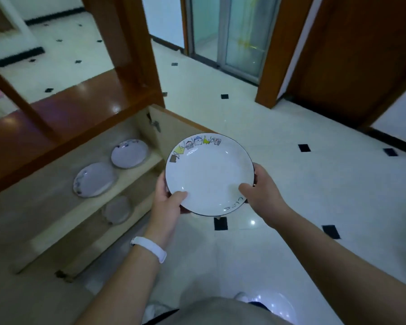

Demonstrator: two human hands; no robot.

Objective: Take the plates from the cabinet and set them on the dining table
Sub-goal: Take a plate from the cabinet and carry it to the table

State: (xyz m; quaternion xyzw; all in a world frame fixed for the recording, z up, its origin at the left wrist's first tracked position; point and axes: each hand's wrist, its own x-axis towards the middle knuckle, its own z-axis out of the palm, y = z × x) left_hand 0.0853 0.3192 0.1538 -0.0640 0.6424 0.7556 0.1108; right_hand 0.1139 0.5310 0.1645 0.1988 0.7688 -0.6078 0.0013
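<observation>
A white plate (pixel 209 172) with a dark rim and small cartoon figures along its far edge is held level above the floor, in front of me. My left hand (pixel 168 200) grips its near left rim, thumb on top. My right hand (pixel 260 186) grips the near right rim the same way. To the left, the wooden cabinet (pixel 85 113) stands open. Two plates lie on its upper shelf: a far plate (pixel 129 154) and a near plate (pixel 94 179). A third plate (pixel 117 210) lies on the lower shelf.
The open cabinet door (pixel 171 123) juts out just behind the held plate. White tiled floor (pixel 291 160) with small black insets spreads to the right. A glass sliding door (pixel 232 38) and wooden door frames (pixel 277 57) stand at the back.
</observation>
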